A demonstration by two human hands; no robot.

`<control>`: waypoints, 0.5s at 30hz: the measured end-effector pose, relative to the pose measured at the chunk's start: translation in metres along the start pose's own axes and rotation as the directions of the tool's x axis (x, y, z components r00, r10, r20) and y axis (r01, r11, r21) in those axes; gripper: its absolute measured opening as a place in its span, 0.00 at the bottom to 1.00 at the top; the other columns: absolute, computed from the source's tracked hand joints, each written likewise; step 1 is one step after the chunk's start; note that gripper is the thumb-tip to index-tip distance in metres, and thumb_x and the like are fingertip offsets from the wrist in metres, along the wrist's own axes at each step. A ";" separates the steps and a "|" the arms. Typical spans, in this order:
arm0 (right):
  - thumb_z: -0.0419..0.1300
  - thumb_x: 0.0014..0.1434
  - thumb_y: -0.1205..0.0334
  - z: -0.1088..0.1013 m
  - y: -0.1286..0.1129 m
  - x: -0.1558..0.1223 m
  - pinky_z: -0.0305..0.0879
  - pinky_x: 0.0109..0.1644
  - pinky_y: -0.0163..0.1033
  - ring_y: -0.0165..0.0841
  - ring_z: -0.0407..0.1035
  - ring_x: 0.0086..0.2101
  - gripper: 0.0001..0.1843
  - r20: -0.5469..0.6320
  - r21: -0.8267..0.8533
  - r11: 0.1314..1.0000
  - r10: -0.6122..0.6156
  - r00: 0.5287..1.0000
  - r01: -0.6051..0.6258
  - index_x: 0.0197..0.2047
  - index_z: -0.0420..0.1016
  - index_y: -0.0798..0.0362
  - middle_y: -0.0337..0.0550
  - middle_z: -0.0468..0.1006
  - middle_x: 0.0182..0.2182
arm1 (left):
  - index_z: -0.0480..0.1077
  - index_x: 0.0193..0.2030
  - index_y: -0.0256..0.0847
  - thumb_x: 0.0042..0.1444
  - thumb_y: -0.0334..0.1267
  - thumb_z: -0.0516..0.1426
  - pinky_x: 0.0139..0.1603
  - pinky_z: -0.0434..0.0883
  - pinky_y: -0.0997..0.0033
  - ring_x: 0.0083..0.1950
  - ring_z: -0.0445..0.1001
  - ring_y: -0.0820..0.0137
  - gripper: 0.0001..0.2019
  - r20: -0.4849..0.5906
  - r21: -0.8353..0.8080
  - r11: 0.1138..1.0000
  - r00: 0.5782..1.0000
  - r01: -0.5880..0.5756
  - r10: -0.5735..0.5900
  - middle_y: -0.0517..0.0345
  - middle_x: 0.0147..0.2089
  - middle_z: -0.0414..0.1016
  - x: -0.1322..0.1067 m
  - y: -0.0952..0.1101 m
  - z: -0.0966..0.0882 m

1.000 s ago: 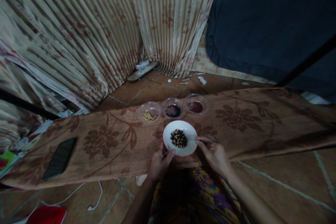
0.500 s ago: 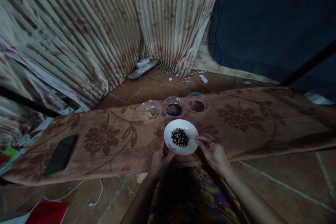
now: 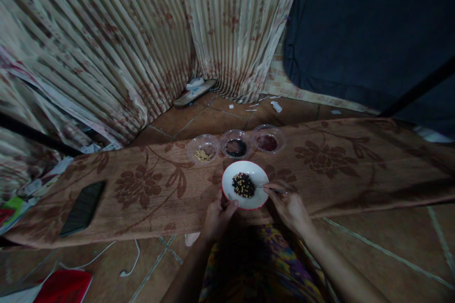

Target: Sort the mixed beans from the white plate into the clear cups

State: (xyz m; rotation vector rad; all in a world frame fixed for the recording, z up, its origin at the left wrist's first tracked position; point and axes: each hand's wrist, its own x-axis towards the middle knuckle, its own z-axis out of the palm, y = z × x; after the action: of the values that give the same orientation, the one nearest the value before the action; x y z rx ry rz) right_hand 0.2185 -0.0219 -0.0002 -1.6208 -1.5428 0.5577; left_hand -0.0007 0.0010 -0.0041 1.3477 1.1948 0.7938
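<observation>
A white bowl [image 3: 259,173] with a red rim holds a mound of mixed dark and yellow beans [image 3: 243,185]. My left hand [image 3: 219,216] grips the bowl's near left edge, thumb over the rim. In my right hand [image 3: 287,204] is the handle of a thin metal spoon [image 3: 265,187]; its tip reaches the beans, and its head is hidden there. Behind the bowl stand three clear plastic cups in a row: a left cup [image 3: 204,139] with yellow beans, a middle cup [image 3: 234,135] with black beans, and a right cup [image 3: 267,130] with dark red beans.
A brown flowered cloth [image 3: 355,189] covers the long narrow table. A dark phone [image 3: 83,208] lies at its left. Beyond, a skateboard [image 3: 195,93] rests on the floor by striped curtains [image 3: 142,47]. A white cable [image 3: 137,260] and a red item [image 3: 64,286] lie on the near floor.
Almost nothing differs; the view shifts very slightly. Both hands keep their places on the bowl and spoon, and the bean mound looks much the same.
</observation>
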 end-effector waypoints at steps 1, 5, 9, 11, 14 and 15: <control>0.53 0.63 0.52 0.000 0.000 0.000 0.70 0.43 0.41 0.38 0.74 0.39 0.15 -0.001 0.001 1.000 -0.006 1.000 0.006 0.38 0.78 0.48 0.45 0.78 0.37 | 0.66 0.54 0.40 0.55 0.43 0.58 0.52 0.72 0.65 0.48 0.76 0.62 0.21 -0.001 -0.001 1.000 1.000 0.002 -0.002 0.56 0.47 0.80 0.000 -0.001 0.000; 0.52 0.63 0.52 0.000 -0.002 0.000 0.69 0.44 0.42 0.37 0.74 0.40 0.15 0.016 0.002 1.000 0.003 1.000 -0.003 0.38 0.78 0.49 0.45 0.78 0.38 | 0.65 0.55 0.39 0.56 0.43 0.57 0.52 0.72 0.67 0.49 0.76 0.63 0.21 0.010 -0.028 0.999 1.000 -0.015 0.016 0.56 0.48 0.79 0.001 -0.003 0.000; 0.53 0.63 0.51 -0.002 -0.006 0.000 0.70 0.41 0.40 0.37 0.74 0.39 0.15 -0.009 0.037 0.999 0.018 1.000 -0.017 0.36 0.78 0.50 0.46 0.78 0.37 | 0.65 0.56 0.39 0.56 0.43 0.57 0.51 0.72 0.68 0.47 0.77 0.63 0.21 0.016 0.007 0.999 0.999 -0.033 0.032 0.56 0.47 0.80 0.001 -0.004 -0.001; 0.54 0.62 0.51 -0.004 -0.007 0.000 0.70 0.41 0.40 0.38 0.74 0.39 0.16 -0.033 0.065 0.998 0.008 0.999 -0.006 0.36 0.78 0.50 0.46 0.79 0.37 | 0.65 0.57 0.40 0.56 0.43 0.57 0.51 0.72 0.67 0.47 0.77 0.63 0.22 0.007 0.003 1.000 1.000 -0.027 0.027 0.56 0.47 0.80 0.000 -0.004 0.000; 0.55 0.62 0.50 -0.005 -0.007 0.000 0.70 0.40 0.40 0.37 0.74 0.38 0.16 -0.063 0.095 0.995 0.008 0.998 -0.002 0.36 0.79 0.50 0.46 0.79 0.36 | 0.65 0.57 0.40 0.55 0.44 0.58 0.51 0.72 0.67 0.47 0.77 0.62 0.23 -0.012 0.016 1.000 1.000 0.006 -0.006 0.56 0.46 0.80 0.000 -0.005 0.000; 0.55 0.61 0.50 -0.006 -0.007 0.000 0.70 0.40 0.40 0.37 0.74 0.37 0.15 -0.075 0.099 0.995 0.011 0.997 -0.003 0.36 0.79 0.50 0.46 0.79 0.36 | 0.65 0.57 0.40 0.55 0.44 0.58 0.51 0.72 0.66 0.47 0.77 0.62 0.23 -0.017 0.026 0.999 1.000 0.019 -0.019 0.56 0.45 0.80 0.000 -0.005 0.000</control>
State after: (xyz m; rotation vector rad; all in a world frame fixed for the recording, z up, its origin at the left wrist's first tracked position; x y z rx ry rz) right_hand 0.2190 -0.0239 0.0089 -1.5550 -1.4326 0.5615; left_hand -0.0013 0.0007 -0.0090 1.3510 1.2331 0.7796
